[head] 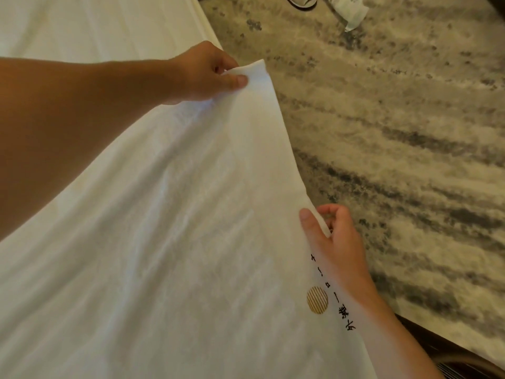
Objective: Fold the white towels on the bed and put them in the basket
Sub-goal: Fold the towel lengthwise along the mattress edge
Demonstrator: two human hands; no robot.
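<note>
A thin white towel with black printed characters and a striped gold circle near one edge is stretched in the air between my hands. My left hand pinches its far corner between thumb and fingers. My right hand pinches the near corner, and the cloth partly covers that wrist and forearm. The towel hangs over the white bed, which fills the upper left. A dark curved rim at the bottom right may be the basket; I cannot tell for sure.
A mottled beige and grey carpet covers the floor to the right of the bed. At the top edge lie a white slipper and a crumpled white wrapper.
</note>
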